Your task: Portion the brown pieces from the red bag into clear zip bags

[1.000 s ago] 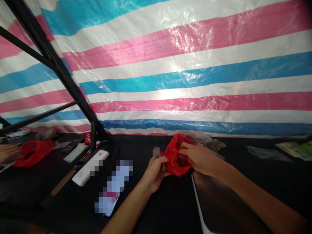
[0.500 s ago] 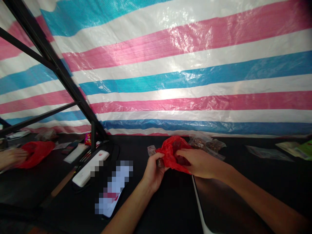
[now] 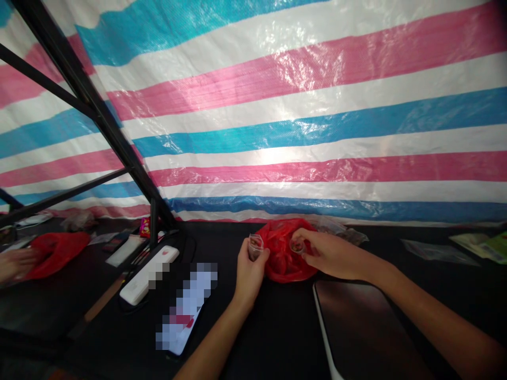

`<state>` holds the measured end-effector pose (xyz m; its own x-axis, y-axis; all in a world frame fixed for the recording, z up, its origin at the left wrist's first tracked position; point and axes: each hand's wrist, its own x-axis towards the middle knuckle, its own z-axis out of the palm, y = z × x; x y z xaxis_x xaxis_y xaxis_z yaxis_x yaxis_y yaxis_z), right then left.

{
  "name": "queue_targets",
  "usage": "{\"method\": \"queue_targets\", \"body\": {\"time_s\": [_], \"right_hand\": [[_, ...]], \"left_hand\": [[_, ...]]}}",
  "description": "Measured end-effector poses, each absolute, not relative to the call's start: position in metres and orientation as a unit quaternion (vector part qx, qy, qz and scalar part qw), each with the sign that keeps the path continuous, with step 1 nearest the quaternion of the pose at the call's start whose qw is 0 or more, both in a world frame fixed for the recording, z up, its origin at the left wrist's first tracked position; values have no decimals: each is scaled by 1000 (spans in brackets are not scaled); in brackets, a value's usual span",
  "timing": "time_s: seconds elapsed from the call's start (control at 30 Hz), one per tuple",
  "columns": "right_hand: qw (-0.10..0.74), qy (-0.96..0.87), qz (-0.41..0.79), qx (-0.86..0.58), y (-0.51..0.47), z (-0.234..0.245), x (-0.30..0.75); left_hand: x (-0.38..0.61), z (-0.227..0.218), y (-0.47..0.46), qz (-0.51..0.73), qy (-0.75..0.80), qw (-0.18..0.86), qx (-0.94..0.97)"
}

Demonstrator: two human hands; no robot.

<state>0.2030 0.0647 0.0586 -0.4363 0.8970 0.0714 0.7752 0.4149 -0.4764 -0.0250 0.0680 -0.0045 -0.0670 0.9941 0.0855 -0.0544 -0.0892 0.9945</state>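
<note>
Two bare hands low in the view, each pinching something small above a black tabletop (image 3: 273, 338). Left hand (image 3: 249, 277): fingers curled and pressed together, the thumb and fingertips (image 3: 259, 257) gripping a small clear plastic packet (image 3: 255, 247) upright, its top just above the fingertips. Right hand (image 3: 335, 257): fingers reaching leftward, close together, thumb and forefinger pinching a second small clear packet (image 3: 298, 246), its contents too small to tell. Between the two sets of fingers and just under them, a crumpled red plastic bag (image 3: 283, 261), touching both hands. Just beyond the right fingertips, a clear bag of brown pieces (image 3: 336, 227), partly behind the red bag. Below the right fingers, a dark tablet (image 3: 356, 327) with a white edge. Left of the left fingers, a long white box (image 3: 148, 275) and a pixelated flat object (image 3: 186, 309). Well right of the fingers, a flat clear bag (image 3: 438, 252) and green printed packets (image 3: 481, 247). Far left of the fingers, past a black metal strut (image 3: 152, 221), a second red bag (image 3: 57, 254) and a hand (image 3: 16, 264): reflection or another person's, cannot tell. Beyond everything, a pink, white and blue striped tarpaulin (image 3: 317, 105).
</note>
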Motion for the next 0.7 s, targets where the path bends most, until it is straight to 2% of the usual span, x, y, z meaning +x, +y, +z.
{"method": "queue_targets", "body": {"time_s": [0.17, 0.27, 0.47, 0.7], "right_hand": [[209, -826, 221, -474, 60, 71, 200], [245, -835, 210, -447, 55, 81, 193], [258, -868, 121, -407, 47, 83, 180], [220, -908, -18, -357, 44, 73, 173]], "left_hand": [[-23, -3, 62, 551, 493, 289, 608], [-22, -3, 58, 547, 476, 228, 649], [-18, -7, 53, 490, 474, 217, 698], [-16, -9, 50, 441, 484, 215, 724]]}}
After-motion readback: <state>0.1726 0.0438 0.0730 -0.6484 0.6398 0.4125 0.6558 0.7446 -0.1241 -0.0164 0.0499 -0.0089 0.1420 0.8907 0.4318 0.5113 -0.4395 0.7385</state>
